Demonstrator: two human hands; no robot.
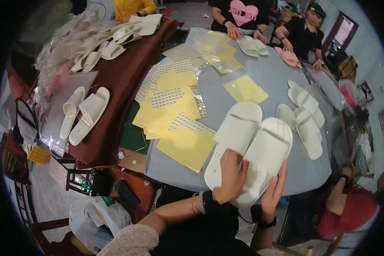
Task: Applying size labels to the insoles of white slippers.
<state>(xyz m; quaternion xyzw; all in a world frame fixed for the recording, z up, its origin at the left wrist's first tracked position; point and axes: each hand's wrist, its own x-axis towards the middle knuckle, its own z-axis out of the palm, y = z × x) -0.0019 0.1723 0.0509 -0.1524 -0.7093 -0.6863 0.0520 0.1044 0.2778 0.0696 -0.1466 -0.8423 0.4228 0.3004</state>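
Note:
A pair of white open-toed slippers is in front of me, the left slipper (239,126) beside the right slipper (272,145), toes pointing away. My left hand (231,176) lies over the left slipper near the lower edge of its strap. Its fingers are bent and drawn together, and whatever is between them is hidden. Along the outer side of the right slipper, my right hand (274,194) grips it near the heel, fingers pointing up. Left of the pair, yellow backing sheets (185,147) with rows of small labels overlap on the grey table (183,173).
More white slippers (309,128) lie to the right. A brown-covered table (115,106) at left bears a slipper pair (87,115) and a plastic-wrapped heap (79,38). Across the table, people handle white slippers (252,46) and a pink slipper (288,57). Someone in red (350,209) sits at right.

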